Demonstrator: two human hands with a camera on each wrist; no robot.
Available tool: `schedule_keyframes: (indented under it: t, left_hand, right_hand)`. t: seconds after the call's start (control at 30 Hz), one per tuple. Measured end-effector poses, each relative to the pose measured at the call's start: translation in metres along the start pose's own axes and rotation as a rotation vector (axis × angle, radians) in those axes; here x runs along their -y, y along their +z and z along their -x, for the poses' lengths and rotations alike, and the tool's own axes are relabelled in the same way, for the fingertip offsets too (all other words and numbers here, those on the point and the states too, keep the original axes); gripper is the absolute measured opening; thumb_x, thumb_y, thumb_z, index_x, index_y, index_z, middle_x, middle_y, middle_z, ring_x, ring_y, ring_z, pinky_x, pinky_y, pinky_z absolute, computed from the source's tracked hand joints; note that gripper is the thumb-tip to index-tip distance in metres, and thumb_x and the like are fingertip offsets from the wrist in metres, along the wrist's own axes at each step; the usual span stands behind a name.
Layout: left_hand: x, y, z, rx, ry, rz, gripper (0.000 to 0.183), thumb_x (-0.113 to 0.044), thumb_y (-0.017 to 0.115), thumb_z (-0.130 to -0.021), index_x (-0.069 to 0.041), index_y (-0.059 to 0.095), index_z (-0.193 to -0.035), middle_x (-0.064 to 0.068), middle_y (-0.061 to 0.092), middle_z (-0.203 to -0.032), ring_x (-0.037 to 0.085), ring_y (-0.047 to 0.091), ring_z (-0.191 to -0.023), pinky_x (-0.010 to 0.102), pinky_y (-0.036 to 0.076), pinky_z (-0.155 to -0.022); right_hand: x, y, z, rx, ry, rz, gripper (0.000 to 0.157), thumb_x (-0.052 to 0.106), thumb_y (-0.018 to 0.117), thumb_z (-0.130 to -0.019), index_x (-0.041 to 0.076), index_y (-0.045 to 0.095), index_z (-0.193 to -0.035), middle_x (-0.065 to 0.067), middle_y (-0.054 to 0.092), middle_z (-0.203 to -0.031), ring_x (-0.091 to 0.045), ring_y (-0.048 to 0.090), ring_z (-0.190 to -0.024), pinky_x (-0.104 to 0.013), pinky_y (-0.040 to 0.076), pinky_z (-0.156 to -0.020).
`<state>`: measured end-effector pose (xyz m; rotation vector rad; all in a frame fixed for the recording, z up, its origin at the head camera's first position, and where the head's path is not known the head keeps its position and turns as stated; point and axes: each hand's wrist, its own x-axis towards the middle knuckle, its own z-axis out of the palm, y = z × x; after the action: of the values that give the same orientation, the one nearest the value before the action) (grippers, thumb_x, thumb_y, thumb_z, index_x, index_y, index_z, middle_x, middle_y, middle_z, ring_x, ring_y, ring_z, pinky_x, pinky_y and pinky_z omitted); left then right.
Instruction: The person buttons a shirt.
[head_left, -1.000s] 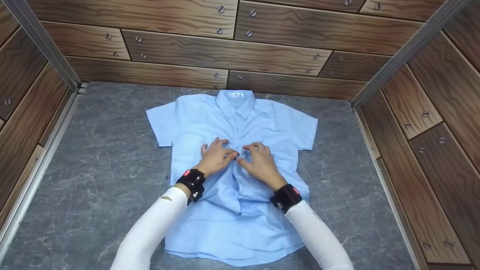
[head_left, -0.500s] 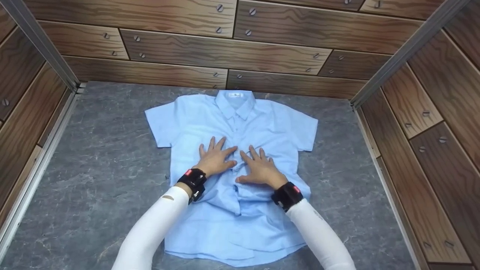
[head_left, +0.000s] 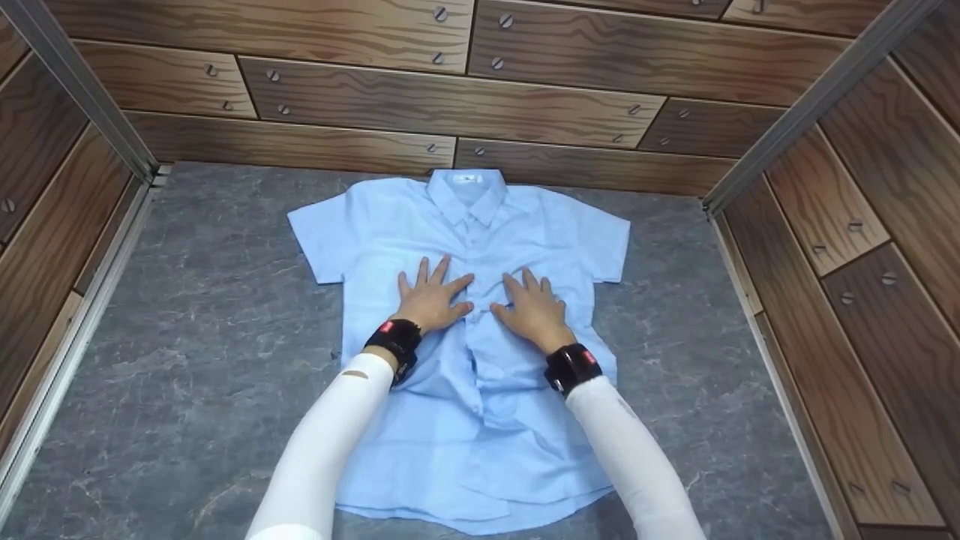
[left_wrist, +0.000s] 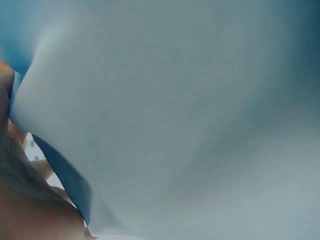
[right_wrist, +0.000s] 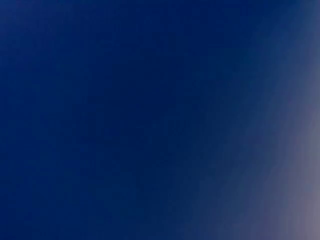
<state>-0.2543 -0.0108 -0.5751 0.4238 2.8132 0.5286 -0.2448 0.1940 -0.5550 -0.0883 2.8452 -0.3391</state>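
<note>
A light blue short-sleeved shirt (head_left: 420,480) lies front up, its collar at the far end and its hem toward me. My left hand (head_left: 431,301) rests on the chest left of the button placket, fingers spread and straight. On the other side of the placket my right hand (head_left: 536,311) presses the cloth with its fingers spread. Creases run through the fabric below both hands, with a raised fold along the middle. Blurred shirt cloth (left_wrist: 175,115) fills most of the left wrist view, and a dark blue blur covers the right wrist view.
The shirt lies on a grey marbled tabletop (head_left: 202,360). A wood-patterned back wall (head_left: 360,97) rises just behind the collar. Similar side panels with metal frame bars (head_left: 810,112) stand left and right.
Both hands went from curled fingers near the placket to spread, flat fingers. They have since slid slightly away from me, and the collar and shoulders have shifted toward the back wall.
</note>
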Motion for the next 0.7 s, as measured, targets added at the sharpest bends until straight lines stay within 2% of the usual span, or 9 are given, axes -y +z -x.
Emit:
schedule_keyframes:
  t: [0.2,0.33,0.47,0.7]
  left_hand:
    - [0.002,-0.005,-0.008,-0.009,-0.007,0.009,0.058,-0.06,0.046,-0.094,-0.042,0.034,-0.148,0.007,0.01,-0.163,0.042,0.0,-0.148,0.072,0.002,-0.109]
    - [0.003,-0.012,-0.002,-0.038,-0.004,0.042,0.059,-0.059,0.046,-0.094,-0.037,0.037,-0.148,0.01,0.014,-0.162,0.042,0.004,-0.148,0.071,0.004,-0.109]
    - [0.014,-0.023,0.016,-0.098,0.005,0.061,0.059,-0.055,0.05,-0.094,-0.026,0.044,-0.146,0.013,0.022,-0.16,0.041,0.011,-0.148,0.069,0.008,-0.11]
    - [0.058,-0.038,0.06,-0.191,-0.024,0.07,0.051,-0.04,0.059,-0.092,-0.013,0.055,-0.135,0.02,0.035,-0.152,0.042,0.025,-0.142,0.067,0.017,-0.108]
  right_hand:
    - [0.003,-0.004,-0.007,0.01,0.01,-0.019,0.068,0.054,0.051,-0.093,0.027,0.03,-0.152,-0.013,0.017,-0.161,-0.044,0.013,-0.146,-0.074,0.021,-0.103]
    - [0.0,-0.007,-0.007,0.032,0.003,-0.034,0.069,0.055,0.05,-0.093,0.027,0.029,-0.153,-0.013,0.016,-0.161,-0.044,0.012,-0.146,-0.073,0.02,-0.105]
    - [-0.01,-0.013,-0.001,0.022,-0.038,-0.078,0.067,0.054,0.05,-0.094,0.022,0.034,-0.151,-0.015,0.022,-0.159,-0.043,0.018,-0.145,-0.068,0.024,-0.107]
    - [-0.046,-0.028,0.018,-0.048,-0.102,-0.108,0.056,0.04,0.056,-0.094,0.006,0.051,-0.137,-0.018,0.048,-0.143,-0.035,0.044,-0.133,-0.048,0.033,-0.11]
